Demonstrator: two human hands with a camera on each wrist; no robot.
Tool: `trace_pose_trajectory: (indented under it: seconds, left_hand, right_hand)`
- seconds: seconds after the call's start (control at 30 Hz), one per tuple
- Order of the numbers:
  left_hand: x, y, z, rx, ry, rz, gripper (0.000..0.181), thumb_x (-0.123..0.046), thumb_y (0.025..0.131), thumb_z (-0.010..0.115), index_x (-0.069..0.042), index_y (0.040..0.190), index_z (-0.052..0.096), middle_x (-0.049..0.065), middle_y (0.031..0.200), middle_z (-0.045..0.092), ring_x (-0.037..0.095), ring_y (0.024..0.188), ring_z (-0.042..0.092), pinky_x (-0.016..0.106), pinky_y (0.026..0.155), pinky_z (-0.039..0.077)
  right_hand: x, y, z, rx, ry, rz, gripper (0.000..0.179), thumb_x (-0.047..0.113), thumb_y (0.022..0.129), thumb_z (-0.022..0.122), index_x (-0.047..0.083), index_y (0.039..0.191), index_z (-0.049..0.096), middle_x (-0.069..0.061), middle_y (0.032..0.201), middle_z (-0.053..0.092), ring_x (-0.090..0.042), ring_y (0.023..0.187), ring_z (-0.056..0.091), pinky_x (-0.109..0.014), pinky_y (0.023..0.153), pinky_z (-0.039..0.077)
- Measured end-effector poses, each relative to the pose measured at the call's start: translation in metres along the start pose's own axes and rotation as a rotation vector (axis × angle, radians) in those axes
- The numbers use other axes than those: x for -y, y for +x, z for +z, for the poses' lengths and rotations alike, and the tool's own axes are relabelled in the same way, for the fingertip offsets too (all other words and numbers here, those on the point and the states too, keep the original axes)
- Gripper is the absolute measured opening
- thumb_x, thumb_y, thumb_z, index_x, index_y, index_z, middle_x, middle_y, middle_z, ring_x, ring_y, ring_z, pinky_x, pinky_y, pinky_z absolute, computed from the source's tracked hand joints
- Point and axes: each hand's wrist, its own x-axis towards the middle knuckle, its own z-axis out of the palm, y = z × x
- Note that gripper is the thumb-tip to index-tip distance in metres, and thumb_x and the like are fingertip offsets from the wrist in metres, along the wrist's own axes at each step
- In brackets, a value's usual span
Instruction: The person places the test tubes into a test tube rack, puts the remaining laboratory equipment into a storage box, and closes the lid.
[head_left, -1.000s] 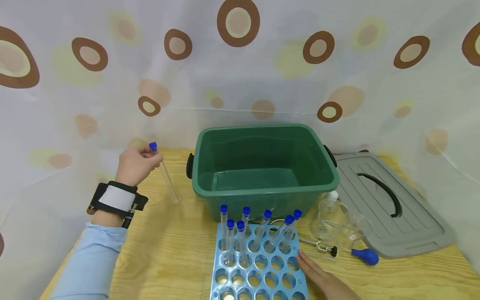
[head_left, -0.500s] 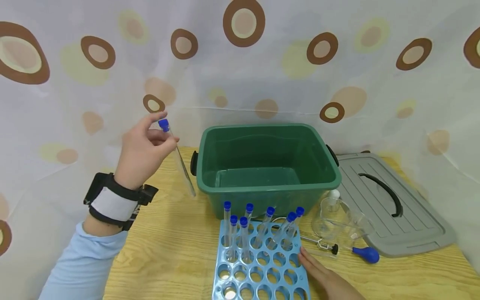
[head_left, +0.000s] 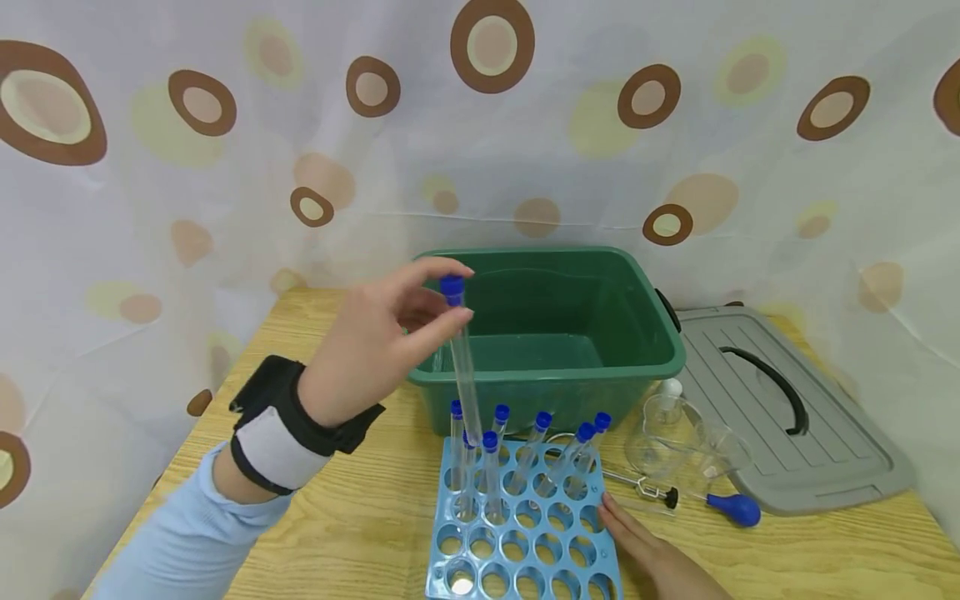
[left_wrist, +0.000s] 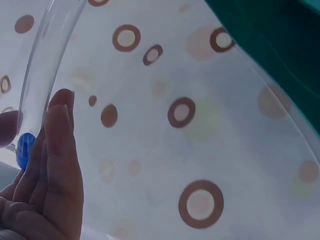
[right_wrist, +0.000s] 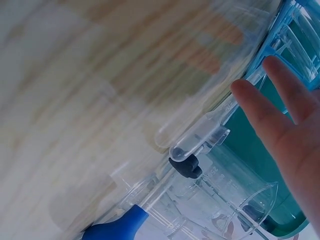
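Observation:
In the head view my left hand (head_left: 375, 337) pinches a test tube (head_left: 466, 379) just below its blue stopper (head_left: 452, 286). The tube hangs nearly upright, its lower end overlapping the stoppers of tubes in the rack. In the left wrist view the stopper (left_wrist: 25, 150) sits between thumb and fingers. A light blue test tube rack (head_left: 530, 535) holds several blue-stoppered test tubes (head_left: 492, 483) in its far rows; a few lean. My right hand (head_left: 660, 560) touches the rack's right edge with extended fingers, seen also in the right wrist view (right_wrist: 280, 115).
Behind the rack stands a green bin (head_left: 540, 379), with its grey lid (head_left: 772, 417) lying to the right. Glass beakers (head_left: 660, 450), a metal clamp (head_left: 643, 490) and a blue rubber bulb (head_left: 738, 509) lie right of the rack. A patterned cloth (head_left: 480, 167) hangs behind.
My left hand has lifted the test tube from the table's left side and carried it right, over the rack's far left part. My right hand stays at the rack's edge.

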Motion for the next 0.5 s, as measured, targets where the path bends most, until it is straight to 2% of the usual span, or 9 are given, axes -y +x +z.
trace_pose_trajectory:
  seconds: [0.2,0.33,0.43,0.5]
  left_hand:
    - [-0.011,-0.006,0.028,0.093,-0.034,0.090,0.025,-0.013,0.084,0.069,-0.008,0.109,0.067,0.001,0.091,0.070,0.005,0.072,0.063,0.020,0.068,0.052]
    - [-0.013,-0.012,0.046,0.177,-0.084,0.152,0.023,-0.012,0.083,0.069,-0.008,0.106,0.068,0.001,0.096,0.067,0.007,0.078,0.060,0.018,0.074,0.051]
    - [-0.012,-0.016,0.057,0.248,-0.079,0.143,0.021,-0.014,0.084,0.069,-0.009,0.105,0.069,-0.001,0.096,0.067,0.008,0.083,0.059,0.018,0.075,0.049]
    - [-0.011,-0.019,0.063,0.280,-0.052,0.133,0.020,-0.015,0.084,0.070,-0.010,0.104,0.070,-0.001,0.095,0.068,0.011,0.086,0.059,0.020,0.076,0.048]
  right_hand:
    - [0.001,-0.001,0.001,-0.012,-0.005,0.003,0.095,0.049,0.079,0.069,0.015,0.151,0.018,0.022,0.155,-0.002,0.012,0.130,0.009,-0.029,0.082,0.052]
    - [0.003,0.000,0.003,-0.031,-0.017,0.002,0.095,0.052,0.079,0.068,0.014,0.151,0.019,0.018,0.157,0.002,0.001,0.134,0.022,-0.028,0.081,0.052]
    - [0.006,0.002,0.004,-0.034,-0.029,0.010,0.096,0.054,0.078,0.068,0.014,0.151,0.019,0.016,0.157,0.004,-0.009,0.134,0.034,-0.029,0.081,0.052]
    - [0.008,0.004,0.005,-0.031,-0.027,0.009,0.096,0.053,0.078,0.068,0.014,0.151,0.019,0.016,0.157,0.004,-0.012,0.133,0.037,-0.029,0.081,0.052]
